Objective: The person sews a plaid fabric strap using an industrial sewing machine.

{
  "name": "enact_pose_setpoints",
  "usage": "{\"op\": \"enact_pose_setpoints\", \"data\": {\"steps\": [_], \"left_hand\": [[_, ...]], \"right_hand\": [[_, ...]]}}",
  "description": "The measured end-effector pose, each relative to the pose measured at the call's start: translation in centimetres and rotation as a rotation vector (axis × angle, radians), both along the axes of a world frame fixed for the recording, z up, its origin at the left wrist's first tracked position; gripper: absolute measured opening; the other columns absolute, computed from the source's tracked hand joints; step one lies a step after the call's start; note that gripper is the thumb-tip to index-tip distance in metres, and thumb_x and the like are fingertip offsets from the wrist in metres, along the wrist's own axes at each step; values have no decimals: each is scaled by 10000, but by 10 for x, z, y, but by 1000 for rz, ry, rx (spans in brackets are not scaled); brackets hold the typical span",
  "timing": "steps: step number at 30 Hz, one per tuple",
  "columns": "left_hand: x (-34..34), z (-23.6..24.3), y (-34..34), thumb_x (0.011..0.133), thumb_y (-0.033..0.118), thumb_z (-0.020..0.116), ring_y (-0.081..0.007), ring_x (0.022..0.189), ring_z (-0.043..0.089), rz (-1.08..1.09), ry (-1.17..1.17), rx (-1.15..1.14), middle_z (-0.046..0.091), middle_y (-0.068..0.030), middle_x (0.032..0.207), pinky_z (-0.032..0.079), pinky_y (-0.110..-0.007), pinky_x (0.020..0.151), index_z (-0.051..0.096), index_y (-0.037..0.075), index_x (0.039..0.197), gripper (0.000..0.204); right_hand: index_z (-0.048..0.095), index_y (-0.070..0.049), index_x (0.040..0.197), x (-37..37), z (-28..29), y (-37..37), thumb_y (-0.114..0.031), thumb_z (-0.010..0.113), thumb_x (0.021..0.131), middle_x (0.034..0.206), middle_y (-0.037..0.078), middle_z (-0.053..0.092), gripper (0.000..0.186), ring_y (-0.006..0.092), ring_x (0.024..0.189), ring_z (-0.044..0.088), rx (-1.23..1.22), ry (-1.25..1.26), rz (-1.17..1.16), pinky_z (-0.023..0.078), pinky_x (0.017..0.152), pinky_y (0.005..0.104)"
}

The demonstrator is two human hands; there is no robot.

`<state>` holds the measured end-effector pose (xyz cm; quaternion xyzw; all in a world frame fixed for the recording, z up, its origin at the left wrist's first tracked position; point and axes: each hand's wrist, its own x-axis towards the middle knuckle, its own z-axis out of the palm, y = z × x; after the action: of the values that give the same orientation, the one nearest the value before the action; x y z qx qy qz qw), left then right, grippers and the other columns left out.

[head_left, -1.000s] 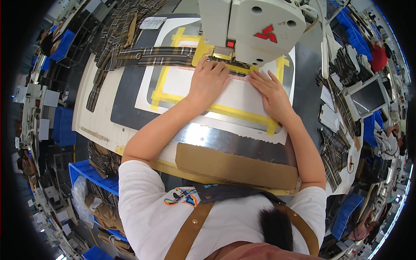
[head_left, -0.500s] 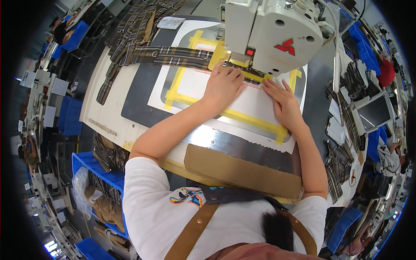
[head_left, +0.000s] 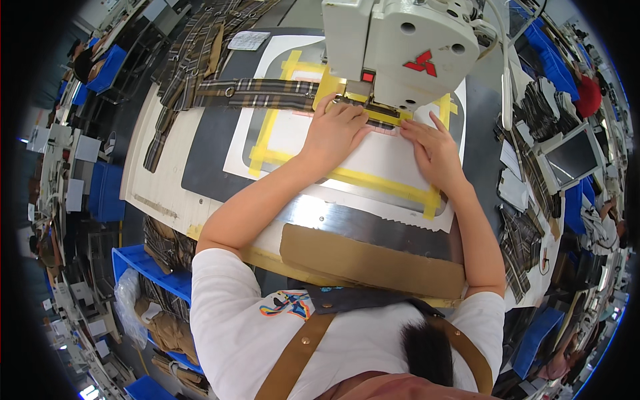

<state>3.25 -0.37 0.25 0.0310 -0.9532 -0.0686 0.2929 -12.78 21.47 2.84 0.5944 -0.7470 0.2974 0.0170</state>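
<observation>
A plaid fabric strap with a metal ring runs from the left to beneath the head of a white industrial sewing machine. My left hand is closed on the strap beside the machine's clamp, its fingers bent over the near edge. My right hand has its fingers stretched out, fingertips touching the strap's right end by a yellow-taped piece. The needle and the stitching point are hidden behind the machine head. Under both hands lies a white sheet framed with yellow tape.
More plaid straps are heaped at the far left, near a small white paper. A brown cardboard strip lies along the table's near edge. Blue bins with fabric stand at lower left. At right are a screen and dark fabric pieces.
The whole view has shifted slightly, so the machine appears further left and higher. Both hands stay at the strap under the machine head, with little change in their fingers.
</observation>
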Motion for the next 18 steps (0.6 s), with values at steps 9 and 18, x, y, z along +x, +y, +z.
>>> {"op": "enact_pose_setpoints", "data": {"steps": [9, 18], "left_hand": [[7, 10, 7, 968, 237, 740, -321, 1263, 654, -377, -93, 256, 705, -114, 1356, 522, -445, 1089, 762, 75, 1189, 274], [10, 20, 2, 991, 158, 701, -339, 1418, 551, -516, -286, 375, 634, -110, 1487, 455, -460, 1167, 724, 107, 1327, 341]], "right_hand": [[746, -37, 945, -14, 17, 26, 4, 650, 880, 874, 114, 761, 123, 300, 791, 733, -87, -108, -206, 588, 866, 418], [711, -9, 998, -26, 44, 64, -93, 711, 891, 779, 146, 679, 136, 319, 775, 680, 358, -272, -201, 547, 729, 433]]}}
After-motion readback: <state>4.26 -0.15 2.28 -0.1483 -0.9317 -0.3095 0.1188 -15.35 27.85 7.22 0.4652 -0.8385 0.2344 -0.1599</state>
